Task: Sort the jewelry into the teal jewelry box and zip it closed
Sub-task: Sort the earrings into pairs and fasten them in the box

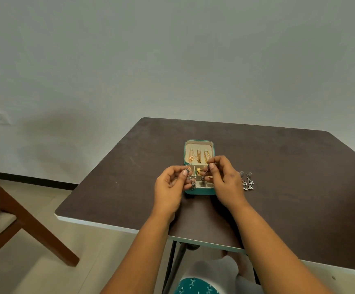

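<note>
The teal jewelry box (199, 192) lies open on the dark table, its lid (199, 142) flat at the far side with three gold chains (198, 157) hanging inside. Cream compartments (198, 171) hold small gold and green pieces. My left hand (170, 186) pinches a dark silver dangling earring (191, 183) above the box's left edge. My right hand (222, 177) pinches a matching dark silver earring (204, 177) over the compartments. A pair of silver earrings with white beads (247, 181) lies on the table to the right of the box.
The brown table (299, 177) has a white front edge (100, 223) near my lap. A wooden chair (23, 219) stands on the floor at the left. A plain wall rises behind the table.
</note>
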